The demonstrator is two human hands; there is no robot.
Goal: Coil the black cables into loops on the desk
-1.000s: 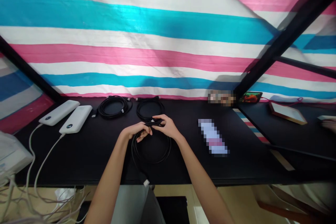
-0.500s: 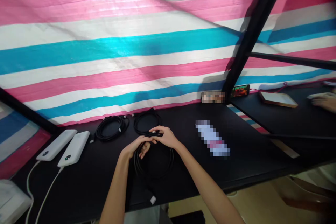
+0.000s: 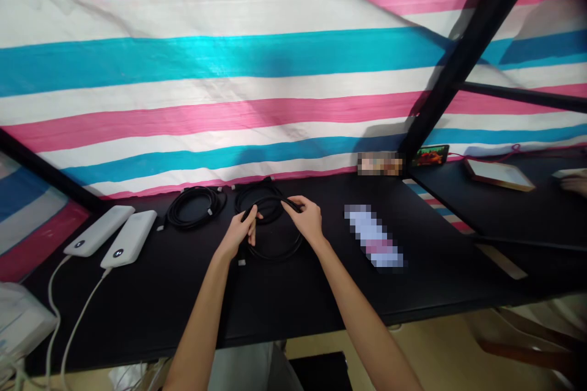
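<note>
A coiled black cable (image 3: 275, 250) lies on the black table (image 3: 321, 293) in front of me. My left hand (image 3: 241, 233) pinches the coil at its left side. At the coil's upper right edge my right hand (image 3: 308, 220) closes its fingers round the strands. The loop stretches between both hands, resting partly on the table. A small white connector shows below my left hand. Just behind the held coil lies a second black coil (image 3: 259, 201), and a third coil (image 3: 192, 208) sits to its left.
Two white power banks (image 3: 114, 238) with white cords lie at the left. A blurred flat item (image 3: 373, 237) rests right of my hands. A striped tarp (image 3: 229, 73) hangs behind. On the right table a framed tablet (image 3: 499, 174) and another person's hand (image 3: 573, 183) show.
Both hands carried the coil farther from me, toward the coils at the back. The dangling cable end with the white connector has come up off the table's front edge.
</note>
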